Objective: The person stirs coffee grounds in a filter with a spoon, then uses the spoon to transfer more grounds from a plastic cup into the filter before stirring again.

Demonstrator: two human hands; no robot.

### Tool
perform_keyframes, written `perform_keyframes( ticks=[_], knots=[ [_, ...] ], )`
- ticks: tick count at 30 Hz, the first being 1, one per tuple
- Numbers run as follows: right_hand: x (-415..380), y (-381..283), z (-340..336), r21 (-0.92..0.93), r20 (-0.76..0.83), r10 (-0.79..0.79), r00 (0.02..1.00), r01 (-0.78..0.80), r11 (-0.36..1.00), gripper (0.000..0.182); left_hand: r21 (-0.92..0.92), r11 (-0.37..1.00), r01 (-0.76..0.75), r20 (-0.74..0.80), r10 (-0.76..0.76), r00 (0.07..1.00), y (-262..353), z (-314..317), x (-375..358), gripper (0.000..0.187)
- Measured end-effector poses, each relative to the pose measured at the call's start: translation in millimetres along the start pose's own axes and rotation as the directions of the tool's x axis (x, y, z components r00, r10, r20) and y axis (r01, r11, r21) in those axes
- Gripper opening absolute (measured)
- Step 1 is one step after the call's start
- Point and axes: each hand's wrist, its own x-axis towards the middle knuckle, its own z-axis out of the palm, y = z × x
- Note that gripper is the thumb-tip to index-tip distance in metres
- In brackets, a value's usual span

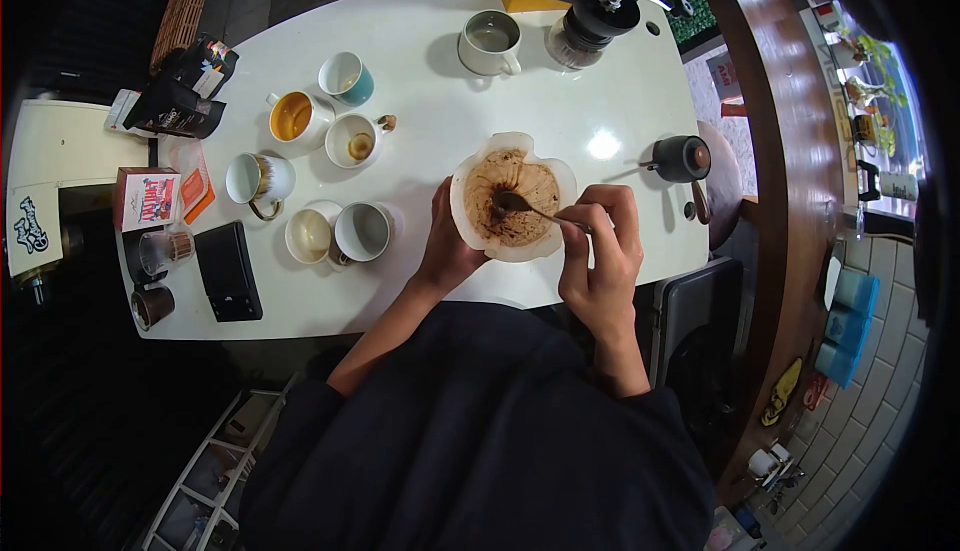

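A white paper coffee filter (563,173) with a wavy rim is held up over the near side of the table. Wet brown coffee grounds (530,176) line its inside, darker towards the middle. My left hand (450,246) wraps around the filter's left side; whatever supports it underneath is hidden. Between the thumb and fingers of my right hand (605,261) is the handle of a spoon (543,214). The spoon slants down to the left, its bowl resting in the dark centre of the grounds.
Several cups, among them a blue one (357,86) and a white one (362,231), stand left on the white table (420,151). A black scale (228,271) lies near the left edge. Far back are a grey mug (490,48) and grinder (600,16); a black kettle (682,158) sits right.
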Motion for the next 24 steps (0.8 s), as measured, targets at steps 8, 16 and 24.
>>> perform_keyframes(
  ticks=[8, 16, 24],
  knots=[
    [-2.9, -3.6, 6.0, 0.000, 0.093, -0.034, 0.995, 0.035, 0.999, 0.016, 0.020, 1.000, 0.000, 0.034, -0.001, 0.999, 0.8, -1.7, 1.1, 0.077],
    [0.7, -8.6, -10.0, -0.002, 0.024, -0.057, 0.998, 0.057, 0.998, 0.017, 0.029, 0.999, 0.020, 0.002, -0.020, 1.000, -4.5, 1.1, -1.8, 0.081],
    [-2.6, 7.0, 9.8, -0.136, 0.057, -0.090, 0.994, 0.097, 0.986, 0.019, 0.002, 1.000, 0.005, -0.002, -0.005, 1.000, -0.3, 0.3, 1.6, 0.081]
  ],
)
